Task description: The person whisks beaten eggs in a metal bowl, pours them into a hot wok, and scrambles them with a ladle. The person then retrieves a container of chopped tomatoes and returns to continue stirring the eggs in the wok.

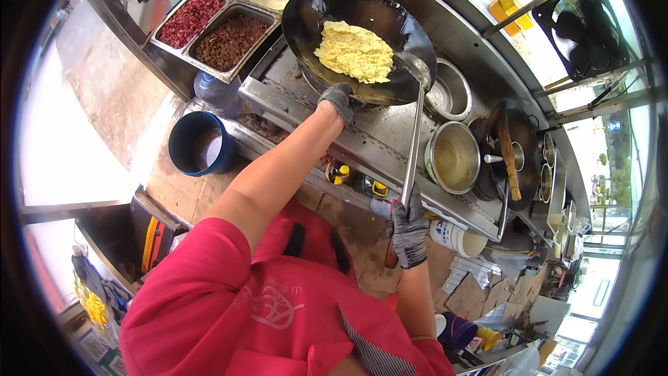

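My left hand (340,103), in a grey knit glove, grips the near rim of a large black wok (308,21). In the wok lies a broad mass of yellow scrambled egg (355,52). My gloved right hand (409,227) is closed around the long handle of a metal wok ladle (415,141), near its wooden end. The ladle's head sits inside the wok, against the right side of the egg. Beneath the wok is a stainless steel stove counter (386,146).
Steel trays at upper left hold red chopped food (192,20) and brown minced food (229,42). A steel bowl (453,156) and a steel basin (450,89) stand right of the wok. Farther right, a bamboo brush (509,159) lies across a second wok (527,141). A blue bucket (201,143) is at left.
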`<state>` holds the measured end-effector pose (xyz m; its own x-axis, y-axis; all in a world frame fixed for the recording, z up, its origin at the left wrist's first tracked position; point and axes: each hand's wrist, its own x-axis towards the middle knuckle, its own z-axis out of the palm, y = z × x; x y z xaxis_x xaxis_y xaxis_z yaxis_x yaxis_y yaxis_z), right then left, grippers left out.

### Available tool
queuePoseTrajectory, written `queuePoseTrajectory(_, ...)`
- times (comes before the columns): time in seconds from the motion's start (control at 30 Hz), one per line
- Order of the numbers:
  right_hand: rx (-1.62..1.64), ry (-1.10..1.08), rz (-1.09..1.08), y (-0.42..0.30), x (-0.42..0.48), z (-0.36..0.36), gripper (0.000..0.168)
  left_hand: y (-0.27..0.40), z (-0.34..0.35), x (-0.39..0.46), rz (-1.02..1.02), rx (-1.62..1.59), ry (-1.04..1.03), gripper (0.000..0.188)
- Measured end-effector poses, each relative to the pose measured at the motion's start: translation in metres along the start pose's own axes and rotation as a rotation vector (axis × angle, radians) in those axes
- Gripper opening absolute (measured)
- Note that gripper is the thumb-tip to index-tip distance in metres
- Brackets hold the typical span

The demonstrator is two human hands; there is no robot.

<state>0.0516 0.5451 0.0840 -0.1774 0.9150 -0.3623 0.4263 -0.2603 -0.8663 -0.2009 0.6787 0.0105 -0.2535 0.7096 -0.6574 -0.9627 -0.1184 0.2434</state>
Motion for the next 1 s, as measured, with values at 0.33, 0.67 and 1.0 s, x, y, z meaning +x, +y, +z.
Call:
queuePoseTrajectory(0.33,-0.958,-0.158,-0.069,-0.063,0.204,0.016,0.052,-0.006,-0.031,0.076,-0.058,0.085,0.002,0.016)
queuePoseTrajectory(0.67,-0.585,-0.349,-0.07,-0.074,0.166,0.05,0.049,0.005,-0.036,0.086,-0.111,0.07,0.007,0.011)
queuePoseTrajectory(1.0,-0.011,0.087,-0.18,-0.049,0.016,-0.012,0.052,0.018,0.049,-0.109,-0.147,-0.01,0.072,0.012)
